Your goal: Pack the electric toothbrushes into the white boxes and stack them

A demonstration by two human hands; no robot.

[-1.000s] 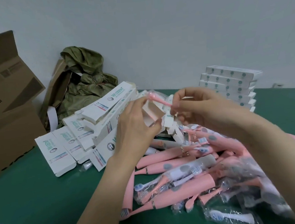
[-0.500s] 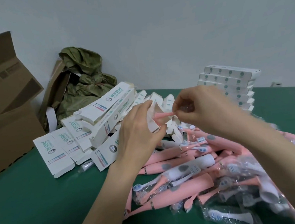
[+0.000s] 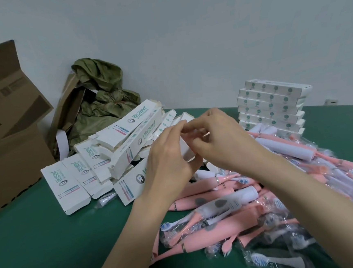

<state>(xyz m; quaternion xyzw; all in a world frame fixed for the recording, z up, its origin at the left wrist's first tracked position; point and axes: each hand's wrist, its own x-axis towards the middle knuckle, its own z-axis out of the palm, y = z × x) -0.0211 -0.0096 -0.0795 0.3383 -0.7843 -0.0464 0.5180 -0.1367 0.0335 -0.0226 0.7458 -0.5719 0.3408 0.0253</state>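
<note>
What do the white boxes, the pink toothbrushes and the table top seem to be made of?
Boxes: thin matte card, probably; folded flaps and raw edges show. Toothbrushes: smooth pink plastic, it seems, some in shiny clear film. Table top: matte green covering; which material, I cannot tell.

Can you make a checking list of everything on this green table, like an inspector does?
Surface: green table, crowded in the middle and on the right.
Job's things: white box held in both hands; pile of pink toothbrushes in clear wrap; stack of closed boxes at back right; heap of loose boxes to the left.
Clutter: olive bag and brown carton at the left.
Hands: left hand grips the white box; right hand pinches at its end.
Cables: nothing seen.
Surroundings: plain pale wall behind.
</note>
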